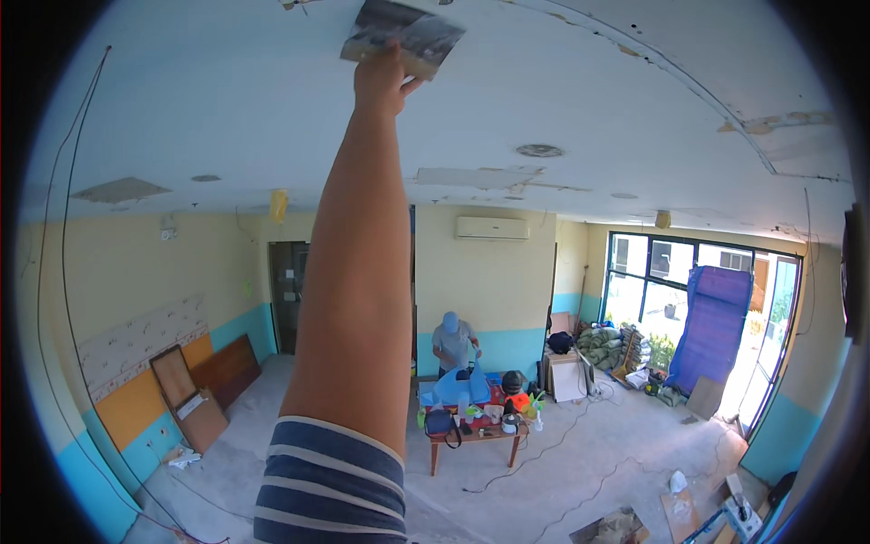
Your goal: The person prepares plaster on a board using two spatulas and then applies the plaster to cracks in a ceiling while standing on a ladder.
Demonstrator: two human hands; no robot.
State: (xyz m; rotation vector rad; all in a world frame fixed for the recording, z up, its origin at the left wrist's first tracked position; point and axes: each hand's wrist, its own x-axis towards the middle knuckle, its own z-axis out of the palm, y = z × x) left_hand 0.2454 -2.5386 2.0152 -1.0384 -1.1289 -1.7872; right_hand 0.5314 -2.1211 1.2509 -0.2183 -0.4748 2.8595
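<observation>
- A hand (381,80) is raised overhead – which of the two cannot be told – and is closed on a flat, dirty trowel (402,36).
- The trowel is pressed flat against the white ceiling (227,100).
- Far below – a cluttered table (476,431) is seen, with a person (453,343) behind it.

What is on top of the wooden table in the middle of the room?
On the table lie a blue sheet, a dark bag, an orange thing and bottles. Whatever lies under the sheet is covered.
</observation>
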